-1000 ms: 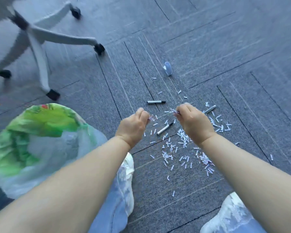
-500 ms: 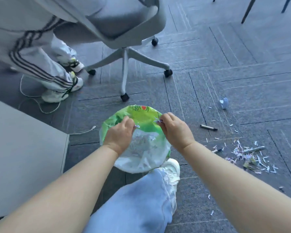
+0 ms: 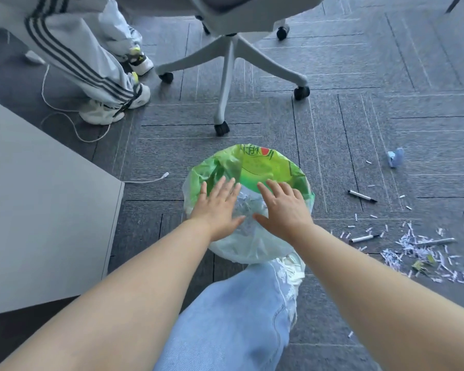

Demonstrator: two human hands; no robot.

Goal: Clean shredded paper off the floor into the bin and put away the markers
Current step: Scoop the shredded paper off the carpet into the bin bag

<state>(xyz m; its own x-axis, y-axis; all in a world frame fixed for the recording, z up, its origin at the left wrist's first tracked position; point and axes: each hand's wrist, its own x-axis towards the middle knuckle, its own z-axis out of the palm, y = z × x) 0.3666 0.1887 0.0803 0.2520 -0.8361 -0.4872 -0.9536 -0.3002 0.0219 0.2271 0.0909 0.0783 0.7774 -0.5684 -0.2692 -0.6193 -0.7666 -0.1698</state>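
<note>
A grey cabinet (image 3: pixel 38 210) fills the left edge; a white cable (image 3: pixel 145 180) lies on the carpet (image 3: pixel 332 76) beside it. Behind it stand a seated person's striped trousers (image 3: pixel 73 52) and white trainers (image 3: pixel 102 113), next to the base of an office chair (image 3: pixel 225 65). At centre sits the bin (image 3: pixel 265 167), lined with a green and clear plastic bag; pale scraps, probably shredded paper, show through the gap between the hands. The left hand (image 3: pixel 217 207) and right hand (image 3: pixel 284 210) hover over the bin's mouth, palms down, fingers spread and empty. Below them are the wearer's blue jeans (image 3: pixel 231 317) and a white shoe (image 3: pixel 292 266). To the right, a black-capped marker (image 3: pixel 362 196) lies on the carpet; nearer, a second marker (image 3: pixel 363 238) rests at the edge of the paper shreds (image 3: pixel 426 253), with a third, grey marker (image 3: pixel 437 241) among them. A small blue object (image 3: pixel 395 157), too blurred to identify, lies farther back.
</note>
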